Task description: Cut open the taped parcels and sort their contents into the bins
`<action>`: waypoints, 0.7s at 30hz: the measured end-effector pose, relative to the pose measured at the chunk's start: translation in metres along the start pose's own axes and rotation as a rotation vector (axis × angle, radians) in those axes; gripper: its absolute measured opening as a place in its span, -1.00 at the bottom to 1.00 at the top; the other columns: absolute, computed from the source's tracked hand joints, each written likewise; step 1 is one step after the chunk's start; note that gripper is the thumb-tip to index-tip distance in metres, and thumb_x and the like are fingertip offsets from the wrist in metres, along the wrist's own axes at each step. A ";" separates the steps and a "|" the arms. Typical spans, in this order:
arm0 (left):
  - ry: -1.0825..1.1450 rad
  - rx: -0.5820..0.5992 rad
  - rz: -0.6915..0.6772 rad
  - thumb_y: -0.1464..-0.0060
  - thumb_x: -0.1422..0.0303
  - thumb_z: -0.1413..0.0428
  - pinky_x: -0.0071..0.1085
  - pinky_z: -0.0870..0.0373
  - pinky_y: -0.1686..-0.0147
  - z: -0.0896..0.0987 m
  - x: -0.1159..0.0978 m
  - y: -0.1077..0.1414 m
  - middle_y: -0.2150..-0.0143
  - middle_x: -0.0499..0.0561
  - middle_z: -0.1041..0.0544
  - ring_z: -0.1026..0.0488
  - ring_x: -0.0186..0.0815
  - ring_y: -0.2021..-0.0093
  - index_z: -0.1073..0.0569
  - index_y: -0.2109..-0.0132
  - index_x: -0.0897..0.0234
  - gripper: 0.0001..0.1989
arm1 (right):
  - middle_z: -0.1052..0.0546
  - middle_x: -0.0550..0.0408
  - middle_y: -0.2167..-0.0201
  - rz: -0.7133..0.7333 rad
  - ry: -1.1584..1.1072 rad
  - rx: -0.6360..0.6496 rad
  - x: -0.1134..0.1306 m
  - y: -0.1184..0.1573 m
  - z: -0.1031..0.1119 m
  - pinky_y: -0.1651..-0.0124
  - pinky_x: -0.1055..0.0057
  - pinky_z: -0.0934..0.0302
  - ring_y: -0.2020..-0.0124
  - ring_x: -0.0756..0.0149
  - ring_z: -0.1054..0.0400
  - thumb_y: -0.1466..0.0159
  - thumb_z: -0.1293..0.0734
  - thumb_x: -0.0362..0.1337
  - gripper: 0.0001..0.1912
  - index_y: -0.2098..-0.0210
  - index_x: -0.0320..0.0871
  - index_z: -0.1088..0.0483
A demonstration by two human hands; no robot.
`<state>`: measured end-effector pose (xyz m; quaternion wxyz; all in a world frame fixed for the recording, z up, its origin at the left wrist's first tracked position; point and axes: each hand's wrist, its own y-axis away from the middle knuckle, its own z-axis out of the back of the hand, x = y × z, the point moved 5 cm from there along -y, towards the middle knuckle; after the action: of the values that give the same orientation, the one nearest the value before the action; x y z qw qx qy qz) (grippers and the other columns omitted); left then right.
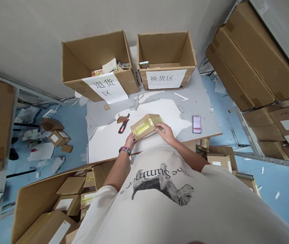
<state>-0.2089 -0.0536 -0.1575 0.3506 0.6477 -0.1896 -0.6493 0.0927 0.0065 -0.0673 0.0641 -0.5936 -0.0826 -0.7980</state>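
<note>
One taped carton [144,127], gripped by the left hand [130,141] and right hand [166,133], seems steadied; turning it calls for both

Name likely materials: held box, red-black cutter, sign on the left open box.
Held box: likely cardboard, matte brown; its yellowish strips look like glossy plastic tape, given the bright sheen.
Cutter: probably a plastic handle, going by its solid red-and-black colouring; blade material is too small to tell.
Sign: seemingly paper, matte; thin white sheet with black characters.
</note>
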 end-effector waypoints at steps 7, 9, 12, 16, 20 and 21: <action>0.015 -0.105 0.047 -0.06 0.02 -0.25 -0.35 -0.54 0.22 0.012 0.020 0.003 0.10 0.04 -0.69 -0.60 -0.25 0.24 -0.51 -0.19 0.03 -0.44 | -0.78 0.04 -0.11 0.171 0.034 0.119 0.030 0.005 -0.034 -0.42 0.03 -0.42 -0.21 0.01 -0.64 -0.54 -0.43 -0.10 -0.74 -0.08 0.13 -0.78; 0.023 -0.116 0.038 -0.07 0.02 -0.24 -0.34 -0.55 0.20 0.010 0.020 0.005 0.08 0.03 -0.69 -0.62 -0.24 0.21 -0.51 -0.21 0.01 -0.43 | -0.75 0.01 -0.10 0.162 0.083 0.101 0.028 0.004 -0.032 -0.42 0.03 -0.43 -0.19 -0.02 -0.61 -0.53 -0.46 -0.03 -0.65 -0.23 0.16 -0.75; 0.053 -0.092 -0.002 -0.09 0.05 -0.26 -0.27 -0.60 0.07 0.002 0.013 0.008 -0.02 0.07 -0.73 -0.68 -0.20 0.10 -0.50 -0.29 0.01 -0.38 | -0.67 -0.05 -0.09 0.074 0.170 0.026 0.011 -0.004 -0.012 -0.42 0.04 -0.43 -0.17 -0.06 -0.58 -0.49 -0.51 0.09 -0.44 -0.41 0.14 -0.67; 0.061 0.048 -0.116 -0.12 0.09 -0.34 -0.12 -0.62 -0.18 -0.018 -0.002 0.014 -0.25 0.14 -0.72 -0.70 -0.10 -0.15 -0.53 -0.37 0.01 -0.33 | -0.67 -0.06 -0.04 -0.148 0.227 -0.058 -0.033 -0.012 0.030 -0.32 0.08 -0.48 -0.03 -0.02 -0.60 -0.44 -0.48 0.04 -0.42 -0.38 0.05 -0.69; 0.036 0.084 -0.167 -0.14 0.18 -0.36 -0.09 -0.61 -0.24 -0.033 -0.010 0.017 -0.39 0.19 -0.64 -0.66 -0.06 -0.26 -0.56 -0.41 0.02 -0.32 | -0.74 0.05 0.12 -0.356 0.193 -0.051 -0.071 -0.003 0.052 -0.28 0.05 -0.50 0.08 0.02 -0.60 -0.38 -0.47 -0.02 -0.49 -0.27 0.04 -0.73; 0.024 0.069 -0.166 -0.14 0.20 -0.36 -0.10 -0.61 -0.24 -0.035 -0.011 0.016 -0.39 0.19 -0.63 -0.66 -0.07 -0.26 -0.56 -0.40 0.03 -0.32 | -0.75 0.06 0.11 -0.375 0.184 -0.051 -0.075 0.001 0.052 -0.28 0.04 -0.50 0.08 0.02 -0.61 -0.38 -0.46 -0.02 -0.49 -0.26 0.04 -0.73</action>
<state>-0.1726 -0.0500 -0.1417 0.2750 0.6807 -0.1534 -0.6614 0.1631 0.0172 -0.1240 -0.0934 -0.4937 -0.1654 -0.8486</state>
